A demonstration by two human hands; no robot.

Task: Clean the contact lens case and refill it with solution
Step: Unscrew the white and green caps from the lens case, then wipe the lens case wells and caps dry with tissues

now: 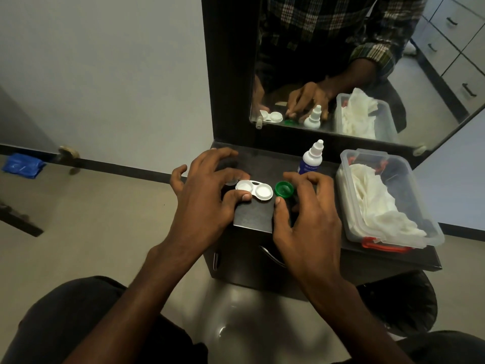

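Observation:
A white two-well contact lens case point(254, 189) lies open on the dark shelf point(254, 218) below a mirror. My left hand point(207, 203) pinches the case's left well between thumb and index finger. A small clear cap point(231, 182) lies beside that index finger. Just right of the case sits a green cap point(284, 189), open side up. My right hand point(307, 219) curls round it, thumb at its near side and index finger at its far side. A white solution bottle point(311, 158) with a blue label stands upright behind my right hand.
A clear plastic box point(367, 152) holding white tissues sits on the right end of the shelf. The mirror point(341, 61) rises right behind the shelf. On the floor at far left lies a blue cloth point(22, 165). The shelf's front edge is close under my wrists.

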